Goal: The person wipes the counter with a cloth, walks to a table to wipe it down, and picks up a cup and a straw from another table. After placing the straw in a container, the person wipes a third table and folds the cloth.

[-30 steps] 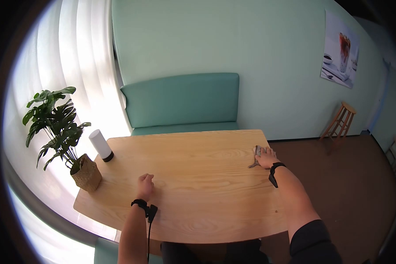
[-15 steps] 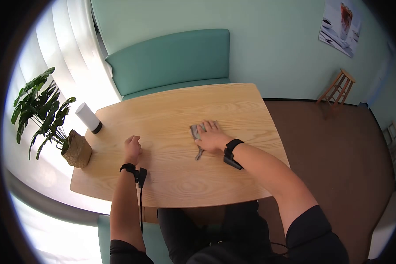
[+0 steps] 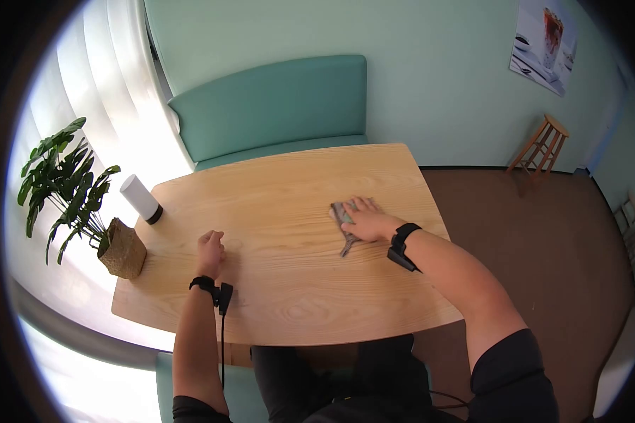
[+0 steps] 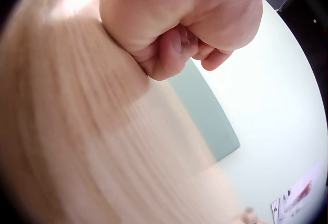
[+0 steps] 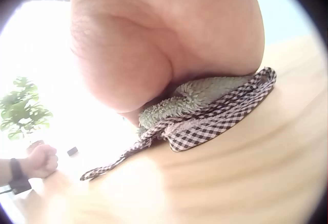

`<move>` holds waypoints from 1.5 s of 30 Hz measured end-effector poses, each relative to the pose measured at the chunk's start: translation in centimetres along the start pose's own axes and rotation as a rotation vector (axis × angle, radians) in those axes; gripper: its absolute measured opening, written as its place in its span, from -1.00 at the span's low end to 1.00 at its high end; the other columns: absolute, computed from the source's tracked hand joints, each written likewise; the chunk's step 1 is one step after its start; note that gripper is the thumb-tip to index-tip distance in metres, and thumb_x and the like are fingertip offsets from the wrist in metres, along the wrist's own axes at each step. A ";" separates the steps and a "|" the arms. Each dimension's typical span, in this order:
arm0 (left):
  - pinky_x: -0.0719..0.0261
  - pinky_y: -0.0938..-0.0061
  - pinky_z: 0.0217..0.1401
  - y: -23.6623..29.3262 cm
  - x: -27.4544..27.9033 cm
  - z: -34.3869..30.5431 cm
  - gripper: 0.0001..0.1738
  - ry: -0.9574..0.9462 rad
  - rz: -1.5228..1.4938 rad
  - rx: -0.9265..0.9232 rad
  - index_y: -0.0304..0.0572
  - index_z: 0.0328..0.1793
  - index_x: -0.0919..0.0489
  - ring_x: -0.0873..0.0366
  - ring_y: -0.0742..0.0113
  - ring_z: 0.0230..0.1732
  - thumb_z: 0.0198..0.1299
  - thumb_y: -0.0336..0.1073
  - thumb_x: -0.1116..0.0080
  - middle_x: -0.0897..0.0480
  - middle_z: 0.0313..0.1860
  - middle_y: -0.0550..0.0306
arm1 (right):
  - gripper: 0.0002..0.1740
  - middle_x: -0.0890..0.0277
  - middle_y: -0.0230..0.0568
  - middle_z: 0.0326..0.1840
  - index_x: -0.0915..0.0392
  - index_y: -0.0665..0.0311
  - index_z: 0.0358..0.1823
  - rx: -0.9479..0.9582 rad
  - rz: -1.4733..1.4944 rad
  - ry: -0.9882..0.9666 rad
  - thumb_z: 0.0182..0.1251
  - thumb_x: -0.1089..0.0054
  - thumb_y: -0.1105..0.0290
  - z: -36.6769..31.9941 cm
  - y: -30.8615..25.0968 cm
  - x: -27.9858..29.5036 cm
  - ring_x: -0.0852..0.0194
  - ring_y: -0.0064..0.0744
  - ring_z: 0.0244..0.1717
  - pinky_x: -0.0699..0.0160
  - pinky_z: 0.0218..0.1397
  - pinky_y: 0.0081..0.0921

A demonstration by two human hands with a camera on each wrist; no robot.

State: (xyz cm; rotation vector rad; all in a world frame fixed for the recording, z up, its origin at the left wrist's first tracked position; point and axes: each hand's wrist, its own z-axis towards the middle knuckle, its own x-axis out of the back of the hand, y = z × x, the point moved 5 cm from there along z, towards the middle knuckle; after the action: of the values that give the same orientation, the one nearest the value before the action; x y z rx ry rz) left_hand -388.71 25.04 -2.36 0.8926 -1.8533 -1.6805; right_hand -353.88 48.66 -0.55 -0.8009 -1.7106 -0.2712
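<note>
My right hand [image 3: 369, 221] lies flat with its fingers spread, pressing a cleaning cloth [image 3: 339, 212] against the wooden table [image 3: 275, 282], right of the middle. Fuzzy grey-green pile and a black-and-white checked edging show on the cloth [image 5: 205, 108] in the right wrist view, bunched under the palm. A narrow strip of it trails toward the near side. On the table's left half rests my left hand [image 3: 210, 252], its fingers curled into a fist around nothing. The left wrist view shows this same fist [image 4: 174, 19] close up against the wood.
A potted plant [image 3: 123, 250] in a woven pot and a white cylinder with a black base [image 3: 140, 197] stand at the table's left end. Behind the table is a green bench [image 3: 275, 106]. A wooden stool [image 3: 541, 144] stands off to the right.
My right hand slid the cloth from the table's far right edge leftward to the middle, then part of the way back right. The left fist stays in place. The head view has tilted downward.
</note>
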 end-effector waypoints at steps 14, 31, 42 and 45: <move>0.03 0.54 -0.72 1.6 14.6 -2.5 -0.70 0.290 0.038 0.166 0.12 -0.46 -0.26 -0.03 0.57 -0.75 0.33 -0.35 -0.05 -0.12 -0.67 0.46 | -0.12 0.43 -0.02 0.78 0.21 0.16 0.71 -0.593 0.112 0.130 0.54 0.26 -0.15 5.4 14.2 4.8 0.57 0.06 0.76 0.44 0.74 -0.01; 0.07 0.55 -0.67 1.4 21.7 -3.7 -0.66 0.279 0.040 -0.093 0.07 -0.53 -0.29 -0.07 0.66 -0.69 0.33 -0.39 -0.06 -0.16 -0.64 0.50 | -0.11 0.36 0.01 0.77 0.12 0.16 0.70 -0.124 -0.011 0.071 0.51 0.25 -0.17 26.2 -14.8 4.4 0.51 0.08 0.76 0.48 0.75 -0.04; -0.10 0.58 -0.70 0.4 21.8 -3.7 -0.70 0.338 -0.201 -0.101 0.06 -0.48 -0.34 -0.16 0.62 -0.71 0.35 -0.36 -0.07 -0.24 -0.65 0.45 | -0.13 0.28 0.11 0.75 0.03 0.20 0.67 0.739 -0.092 -0.069 0.50 0.10 -0.12 20.6 -50.3 -6.6 0.44 0.17 0.75 0.40 0.74 -0.03; -0.07 0.59 -0.68 1.5 21.2 -4.7 -0.70 0.347 -0.180 -0.086 0.03 -0.51 -0.37 -0.16 0.65 -0.71 0.31 -0.40 -0.10 -0.24 -0.67 0.48 | -0.16 0.25 0.07 0.75 0.02 0.20 0.67 0.693 -0.075 -0.042 0.51 0.14 -0.09 21.2 -49.7 -5.8 0.41 0.12 0.75 0.39 0.74 -0.05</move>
State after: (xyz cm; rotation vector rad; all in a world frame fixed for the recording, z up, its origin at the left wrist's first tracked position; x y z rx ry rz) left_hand -399.76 6.30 -1.87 1.2557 -1.4967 -1.5736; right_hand -401.15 21.83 -1.08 -0.2297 -1.7132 0.2857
